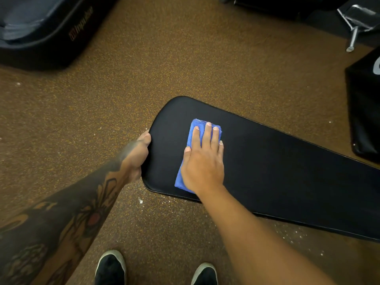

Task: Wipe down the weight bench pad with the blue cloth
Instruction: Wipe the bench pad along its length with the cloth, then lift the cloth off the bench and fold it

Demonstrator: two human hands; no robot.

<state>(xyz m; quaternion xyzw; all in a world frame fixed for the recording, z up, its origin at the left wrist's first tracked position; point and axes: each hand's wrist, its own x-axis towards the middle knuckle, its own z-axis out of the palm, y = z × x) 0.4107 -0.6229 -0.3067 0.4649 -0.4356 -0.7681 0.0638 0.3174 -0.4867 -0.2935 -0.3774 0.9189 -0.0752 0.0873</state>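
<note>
- Palm down, the right hand [202, 161] lies flat on the blue cloth [179, 182]. Its fingers are straight and close together and point away from the person, with the thumb out against the cloth's left edge.
- The blue cloth is folded into a long strip and sits on the bench pad [267, 161] near its rounded end. Blue shows past the fingertips and beside the heel of the hand; the rest is hidden under the palm.
- The left hand [137, 153] grips the rim of the bench pad at that rounded end, just left of the cloth. The thumb rests on the top edge, and the other fingers go under the pad, out of sight.
- The left forearm [72, 212] is covered in dark tattoos. The right forearm [257, 233] is bare and crosses the pad's near edge.
- The bench pad is black and long, and runs off the right side of the view.
- A brown speckled floor [185, 58] lies beneath, with small white flecks near the pad.
- Two black shoes with pale soles, the left shoe [111, 268] and the right shoe [205, 274], stand at the bottom, toes towards the pad.
- A black case [41, 27] with faint lettering lies at the upper left, well apart from the pad.
- A black padded block [364, 99] stands at the right, near the pad's far edge.
- A metal leg [353, 38] shows at the upper right.
</note>
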